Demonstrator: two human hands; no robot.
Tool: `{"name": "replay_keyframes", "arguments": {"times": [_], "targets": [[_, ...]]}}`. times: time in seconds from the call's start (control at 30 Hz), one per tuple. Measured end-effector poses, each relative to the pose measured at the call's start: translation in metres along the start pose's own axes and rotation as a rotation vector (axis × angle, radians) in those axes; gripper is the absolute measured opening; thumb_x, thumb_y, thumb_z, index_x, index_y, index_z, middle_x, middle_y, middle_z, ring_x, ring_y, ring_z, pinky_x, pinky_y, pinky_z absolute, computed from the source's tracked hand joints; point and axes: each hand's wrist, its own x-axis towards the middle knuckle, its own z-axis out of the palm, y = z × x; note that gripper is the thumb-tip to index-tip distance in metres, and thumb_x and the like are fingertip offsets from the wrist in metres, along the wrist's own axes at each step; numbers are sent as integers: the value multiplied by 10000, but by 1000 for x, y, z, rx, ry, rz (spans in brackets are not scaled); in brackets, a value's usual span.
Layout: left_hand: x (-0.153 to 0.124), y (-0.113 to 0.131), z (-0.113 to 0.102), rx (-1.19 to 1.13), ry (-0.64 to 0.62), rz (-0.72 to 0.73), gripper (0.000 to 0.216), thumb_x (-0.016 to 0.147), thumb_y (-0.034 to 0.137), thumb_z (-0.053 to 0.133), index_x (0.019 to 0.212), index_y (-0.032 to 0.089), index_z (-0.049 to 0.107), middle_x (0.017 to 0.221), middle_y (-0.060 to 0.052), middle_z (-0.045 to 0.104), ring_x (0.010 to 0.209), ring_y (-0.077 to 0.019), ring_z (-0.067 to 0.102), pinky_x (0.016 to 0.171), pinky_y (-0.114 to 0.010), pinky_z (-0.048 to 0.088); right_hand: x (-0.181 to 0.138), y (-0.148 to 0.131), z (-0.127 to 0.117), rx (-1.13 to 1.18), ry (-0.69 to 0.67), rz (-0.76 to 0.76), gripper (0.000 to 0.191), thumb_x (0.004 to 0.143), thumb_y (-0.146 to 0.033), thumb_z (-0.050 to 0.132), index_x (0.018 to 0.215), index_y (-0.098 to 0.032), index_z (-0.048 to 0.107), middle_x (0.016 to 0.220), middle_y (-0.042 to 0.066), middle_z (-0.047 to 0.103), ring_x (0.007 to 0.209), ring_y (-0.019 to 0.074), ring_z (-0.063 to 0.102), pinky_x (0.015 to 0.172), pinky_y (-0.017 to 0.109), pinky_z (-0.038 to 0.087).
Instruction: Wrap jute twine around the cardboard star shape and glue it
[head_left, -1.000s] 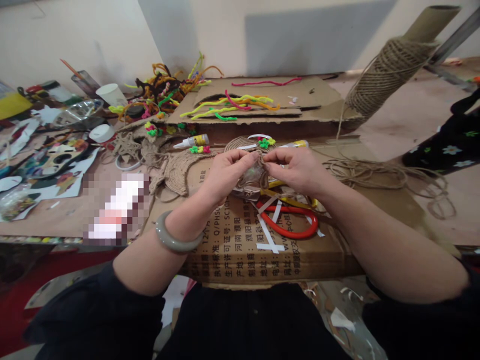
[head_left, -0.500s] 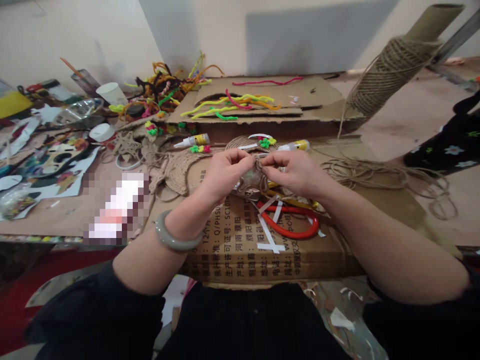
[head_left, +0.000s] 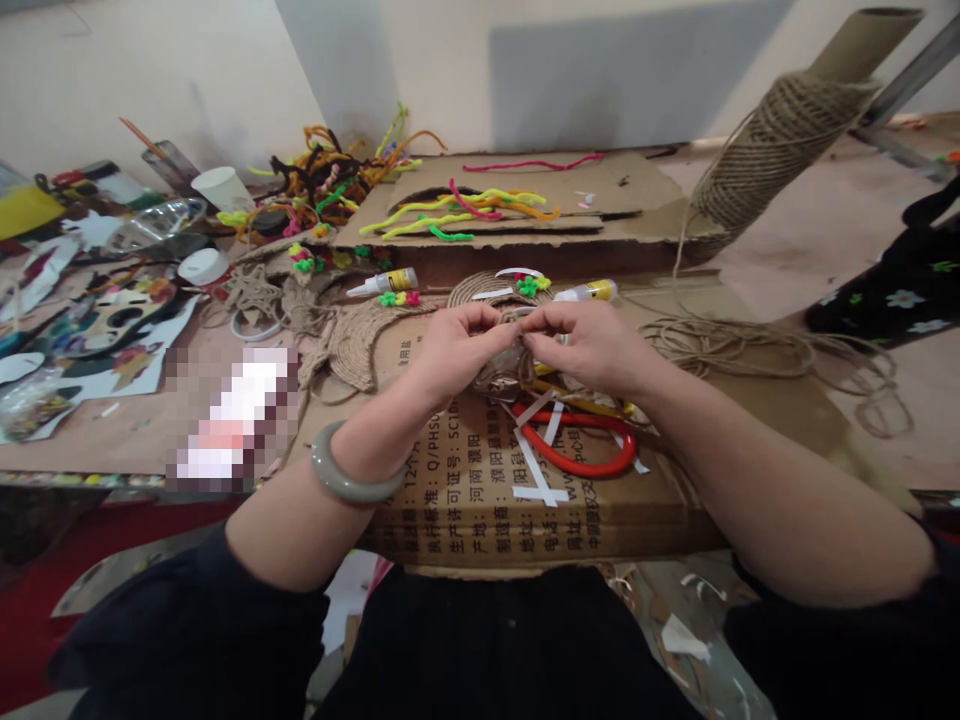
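Note:
My left hand (head_left: pixel 469 345) and my right hand (head_left: pixel 581 345) meet over the cardboard, thumbs and forefingers pinched together. Between them is a small piece edged with jute twine (head_left: pixel 501 372), its middle pale and see-through; the fingers cover its upper part. Both hands are closed on its twine edge. Just below lie scissors with red handles (head_left: pixel 585 470), strips of white tape (head_left: pixel 540 495) around them. Behind the hands rests a coiled twine crescent (head_left: pixel 469 290) with a small bright flower cluster (head_left: pixel 532 285). A small glue bottle (head_left: pixel 589 291) lies beside it, near my right hand.
A big twine spool (head_left: pixel 784 150) leans at the right, loose twine (head_left: pixel 772 350) trailing from it. Colourful pipe cleaners (head_left: pixel 465 208) lie on raised cardboard behind. Another glue bottle (head_left: pixel 386 282), a twine crescent (head_left: pixel 352 345) and a twine star (head_left: pixel 255 290) are at left.
My fingertips have drawn closer together and come slightly lower over the twine-edged piece, covering more of it. The surrounding things have stayed put.

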Motion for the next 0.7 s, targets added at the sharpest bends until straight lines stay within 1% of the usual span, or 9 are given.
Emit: {"name": "replay_keyframes", "arguments": {"times": [0.1, 0.2, 0.3, 0.37, 0.43, 0.57, 0.7], "targets": [[0, -1, 0, 6, 1, 19, 233, 691, 363, 739, 655, 164, 623, 589, 29, 541, 534, -70, 446, 508, -213, 346, 0, 1, 0, 4, 7, 0, 210, 750, -216, 560, 811, -129, 741, 660, 19, 655, 599, 112, 509, 584, 250, 367], [-1, 0, 1, -22, -7, 19, 239, 686, 374, 760, 689, 161, 651, 615, 22, 566, 553, -72, 464, 519, -210, 357, 1, 5, 0, 29, 8, -15, 216, 748, -228, 559, 822, -141, 742, 660, 9, 653, 578, 106, 490, 566, 249, 357], [-1, 2, 0, -46, -12, 15, 359, 691, 499, 772, 702, 156, 666, 620, 18, 568, 537, -63, 450, 497, -204, 337, 2, 9, -1, 73, 9, -34, 209, 743, -249, 572, 827, -154, 739, 683, 10, 659, 592, 110, 499, 578, 253, 373], [-1, 3, -1, -71, -12, 19, 459, 713, 607, 727, 682, 155, 655, 609, 16, 556, 518, -59, 439, 482, -203, 329, 2, 10, -1, 97, 21, -29, 193, 735, -254, 580, 805, -156, 730, 673, 6, 639, 592, 108, 488, 580, 256, 375], [-1, 4, -3, -103, -2, 23, 505, 733, 657, 685, 677, 157, 647, 612, 13, 556, 516, -61, 453, 488, -205, 350, 3, 11, -2, 117, 37, -7, 176, 729, -251, 581, 780, -153, 719, 641, -4, 597, 574, 100, 455, 560, 254, 358], [0, 5, -5, -147, 9, 11, 466, 730, 622, 711, 696, 161, 655, 639, 6, 586, 547, -72, 504, 538, -213, 409, 3, 9, -6, 160, 64, 33, 147, 731, -242, 589, 761, -145, 696, 608, -24, 526, 544, 83, 396, 516, 249, 310], [0, 7, -4, -132, 22, 31, 342, 711, 474, 774, 670, 158, 650, 605, 20, 555, 527, -62, 453, 511, -207, 364, 3, 8, -9, 156, 87, 30, 136, 737, -226, 594, 774, -137, 690, 625, -19, 546, 555, 84, 407, 528, 256, 316]]}}
